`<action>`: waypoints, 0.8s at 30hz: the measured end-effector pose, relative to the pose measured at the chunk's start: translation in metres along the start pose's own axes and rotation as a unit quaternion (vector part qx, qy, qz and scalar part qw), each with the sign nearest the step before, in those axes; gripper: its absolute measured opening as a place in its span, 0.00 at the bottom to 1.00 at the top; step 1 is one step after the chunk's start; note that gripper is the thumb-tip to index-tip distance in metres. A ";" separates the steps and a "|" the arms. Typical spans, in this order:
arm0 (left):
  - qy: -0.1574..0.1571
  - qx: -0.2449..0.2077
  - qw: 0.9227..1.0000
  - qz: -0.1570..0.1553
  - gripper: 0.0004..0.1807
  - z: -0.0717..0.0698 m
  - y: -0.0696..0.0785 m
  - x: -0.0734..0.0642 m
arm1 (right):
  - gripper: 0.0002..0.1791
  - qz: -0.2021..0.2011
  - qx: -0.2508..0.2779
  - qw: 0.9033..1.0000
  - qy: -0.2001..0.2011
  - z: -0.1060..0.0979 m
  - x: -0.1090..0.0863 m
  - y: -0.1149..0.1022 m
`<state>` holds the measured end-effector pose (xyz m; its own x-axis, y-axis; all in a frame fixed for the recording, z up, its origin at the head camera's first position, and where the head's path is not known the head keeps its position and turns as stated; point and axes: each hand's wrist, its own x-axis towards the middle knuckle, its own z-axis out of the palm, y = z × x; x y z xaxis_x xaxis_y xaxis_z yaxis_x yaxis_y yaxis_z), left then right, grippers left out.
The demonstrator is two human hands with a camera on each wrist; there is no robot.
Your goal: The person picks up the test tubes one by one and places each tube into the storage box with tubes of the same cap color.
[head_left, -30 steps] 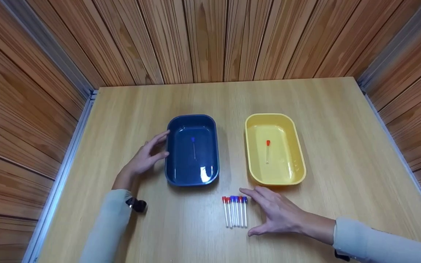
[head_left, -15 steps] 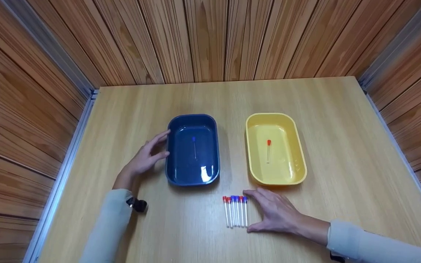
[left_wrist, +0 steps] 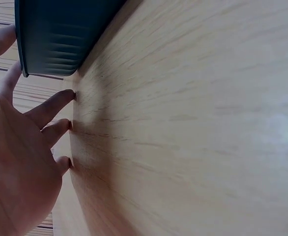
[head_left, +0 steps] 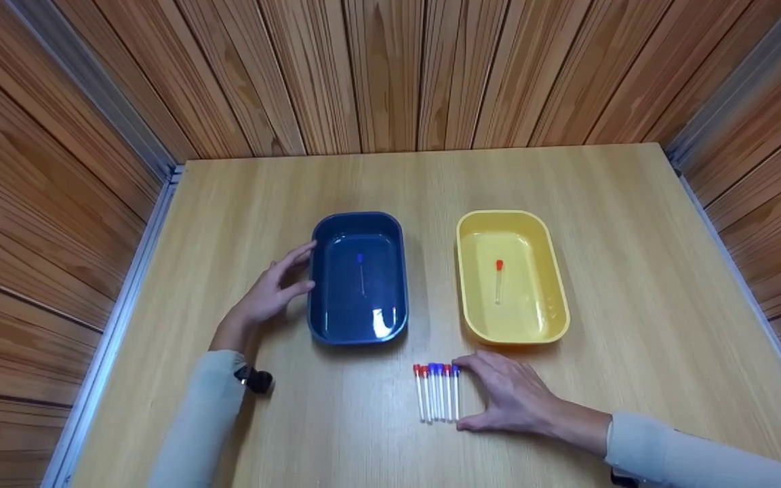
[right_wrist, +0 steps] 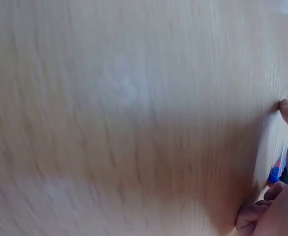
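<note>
My left hand (head_left: 270, 291) rests against the left side of a blue tray (head_left: 358, 335), its index finger and thumb touching the rim. Its other fingertips (left_wrist: 68, 124) stand on the table, as the left wrist view shows. Close by my right hand (head_left: 516, 393) lies a row of several thin clear tubes (head_left: 436, 400) with red or blue caps. At the rightmost tube, the index fingertip is right by the blue cap (right_wrist: 274, 174) and the thumb tip by the lower end. Both are spread apart along its length.
A yellow tray (head_left: 546, 318) stands right of the blue one. It contains a red-capped tube (head_left: 498, 281); a blue-capped tube (head_left: 361, 274) lies in the blue tray. Wooden plank walls (head_left: 390, 74) enclose the table (head_left: 336, 434) at the back and both sides.
My right hand has shifted slightly, its index finger and thumb coming in closer to the rightmost blue-capped tube's ends. My left hand has stayed at the blue tray.
</note>
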<state>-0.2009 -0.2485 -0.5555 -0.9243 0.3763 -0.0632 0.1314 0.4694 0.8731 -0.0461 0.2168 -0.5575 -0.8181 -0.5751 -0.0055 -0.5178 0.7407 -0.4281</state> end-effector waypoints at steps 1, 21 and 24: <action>-0.001 -0.001 1.000 0.001 0.38 0.000 0.000 0.000 | 0.52 0.001 0.001 1.000 -0.002 0.000 0.000 0.000; -0.008 -0.005 1.000 0.007 0.40 -0.001 0.000 0.001 | 0.51 -0.011 0.019 1.000 -0.015 -0.024 0.000 -0.010; -0.004 -0.004 1.000 0.007 0.40 0.000 -0.001 0.000 | 0.50 -0.024 0.010 1.000 -0.011 -0.027 0.000 -0.010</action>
<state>-0.2010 -0.2491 -0.5559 -0.9194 0.3894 -0.0550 0.1414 0.4578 0.8777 -0.0477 0.2180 -0.5289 -0.7861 -0.6181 -0.0049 -0.5514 0.7046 -0.4466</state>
